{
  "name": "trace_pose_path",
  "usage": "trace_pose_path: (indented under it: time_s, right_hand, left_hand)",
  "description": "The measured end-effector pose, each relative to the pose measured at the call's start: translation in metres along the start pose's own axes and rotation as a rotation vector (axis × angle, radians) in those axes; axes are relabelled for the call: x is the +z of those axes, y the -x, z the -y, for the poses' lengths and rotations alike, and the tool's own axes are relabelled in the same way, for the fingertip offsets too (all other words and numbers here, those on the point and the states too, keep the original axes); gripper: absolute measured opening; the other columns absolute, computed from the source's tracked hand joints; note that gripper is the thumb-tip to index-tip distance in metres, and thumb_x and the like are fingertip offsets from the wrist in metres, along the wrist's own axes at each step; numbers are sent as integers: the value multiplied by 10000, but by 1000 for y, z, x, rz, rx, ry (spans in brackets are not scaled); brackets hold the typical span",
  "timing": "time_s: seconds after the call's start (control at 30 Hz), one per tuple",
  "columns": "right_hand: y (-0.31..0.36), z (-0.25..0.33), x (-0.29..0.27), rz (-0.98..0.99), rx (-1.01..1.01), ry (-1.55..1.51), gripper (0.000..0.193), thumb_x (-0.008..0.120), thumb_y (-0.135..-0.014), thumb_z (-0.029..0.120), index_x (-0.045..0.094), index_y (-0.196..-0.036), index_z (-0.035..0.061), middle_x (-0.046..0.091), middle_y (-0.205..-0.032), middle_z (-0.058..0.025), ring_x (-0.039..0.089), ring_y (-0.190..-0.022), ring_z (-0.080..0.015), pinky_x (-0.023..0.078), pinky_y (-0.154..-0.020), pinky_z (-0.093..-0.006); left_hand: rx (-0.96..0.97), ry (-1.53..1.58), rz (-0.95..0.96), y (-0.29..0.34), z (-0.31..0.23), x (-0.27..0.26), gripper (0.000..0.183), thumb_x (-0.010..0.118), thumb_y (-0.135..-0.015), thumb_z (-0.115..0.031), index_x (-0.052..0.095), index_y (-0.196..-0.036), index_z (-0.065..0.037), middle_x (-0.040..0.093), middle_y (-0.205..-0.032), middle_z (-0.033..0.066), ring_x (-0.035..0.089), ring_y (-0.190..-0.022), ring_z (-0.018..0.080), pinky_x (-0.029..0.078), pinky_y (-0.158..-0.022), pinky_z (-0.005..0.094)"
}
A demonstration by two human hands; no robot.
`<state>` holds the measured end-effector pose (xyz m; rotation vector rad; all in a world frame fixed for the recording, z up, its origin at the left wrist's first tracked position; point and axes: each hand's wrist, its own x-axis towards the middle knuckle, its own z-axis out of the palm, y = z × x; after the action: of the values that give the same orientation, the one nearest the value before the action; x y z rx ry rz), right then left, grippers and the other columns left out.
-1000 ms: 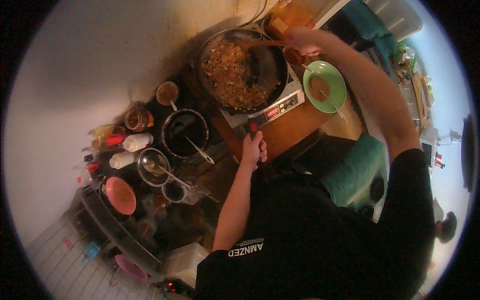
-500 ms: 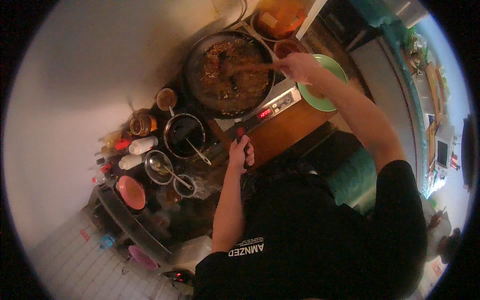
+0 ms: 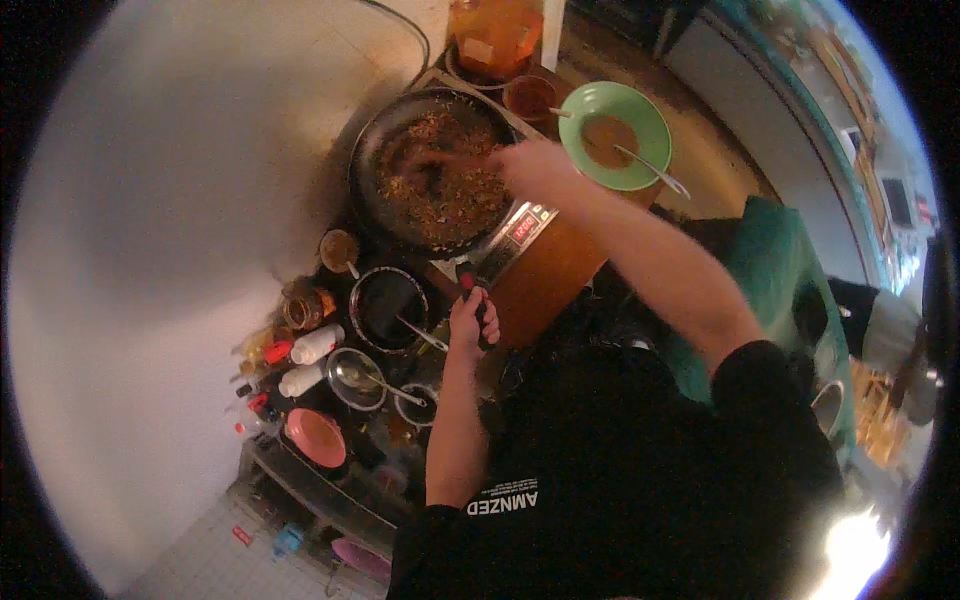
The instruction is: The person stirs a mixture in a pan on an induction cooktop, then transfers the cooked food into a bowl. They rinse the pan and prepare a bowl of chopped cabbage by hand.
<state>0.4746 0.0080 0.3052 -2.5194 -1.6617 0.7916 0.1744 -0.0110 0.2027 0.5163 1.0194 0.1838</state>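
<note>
A wide black frying pan [image 3: 368, 140] sits on an induction cooker [image 3: 495, 262]. Loose browned food [image 3: 455, 205] in fine bits covers most of its base. My left hand [image 3: 474, 320] is closed around the pan's black and red handle [image 3: 466, 278]. Over the pan's right side, my right hand [image 3: 540, 172] is smeared by motion, its fingers closed on a wooden spatula [image 3: 450, 160]. The spatula's blade reaches into the food near the pan's middle, too blurred to make out its edge.
Right of the pan stand a green bowl [image 3: 652, 120] with brown powder and a spoon, a small red-brown bowl [image 3: 530, 97] and an orange container [image 3: 495, 35]. To the left are a dark pot [image 3: 390, 310], a metal bowl [image 3: 356, 378], white bottles [image 3: 318, 343] and a pink bowl [image 3: 316, 437].
My right hand has moved left over the pan with the spatula, away from the green bowl, which shows more fully. My left hand stays on the handle. The whole view has shifted and turned.
</note>
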Motion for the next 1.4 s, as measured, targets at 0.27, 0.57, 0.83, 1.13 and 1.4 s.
trace_pose_path:
  time_s: [0.27,0.57,0.83,1.13,1.4]
  right_hand:
    - [80,-17,119,-208,-114,-808,555,578,-973,280,454,-1494,134,713,-1022,-163,703,-929,-316,556,-771,-422]
    - [45,-72,237,-135,441,-811,967,655,-894,416,31,-1604,215,690,-1117,-272,670,-1030,-445,528,-897,-516]
    - [9,-67,240,-129,558,-897,1106,782,-756,484,127,-1607,225,680,-1187,-237,671,-1072,-403,530,-934,-472]
    - [20,-64,195,108,484,-877,1055,669,-860,304,-62,-1600,127,703,-1075,-234,684,-977,-395,531,-844,-496]
    - [234,-227,198,-657,656,-1090,319,694,-907,303,738,-1115,65,757,-1015,-107,715,-896,-215,565,-830,-366]
  left_hand:
    - [109,-67,74,4,-8,-23,317,570,-1024,-346,520,-1184,-76,529,-718,62,497,-487,187,411,-425,346]
    - [64,-95,59,-5,-17,-58,491,350,-1062,-478,509,-1247,-52,633,-995,93,623,-864,244,528,-703,409]
    - [72,-148,98,0,-28,-73,519,367,-1060,-464,461,-1379,-66,599,-1180,122,582,-989,299,476,-852,488]
    - [-140,-69,304,-27,-31,-60,406,406,-1068,-486,537,-1024,-104,495,-703,30,432,-490,154,356,-437,328]
    - [116,-566,-146,14,-24,-17,366,619,-1013,-308,403,-799,-105,299,-531,-8,279,-401,130,236,-366,314]
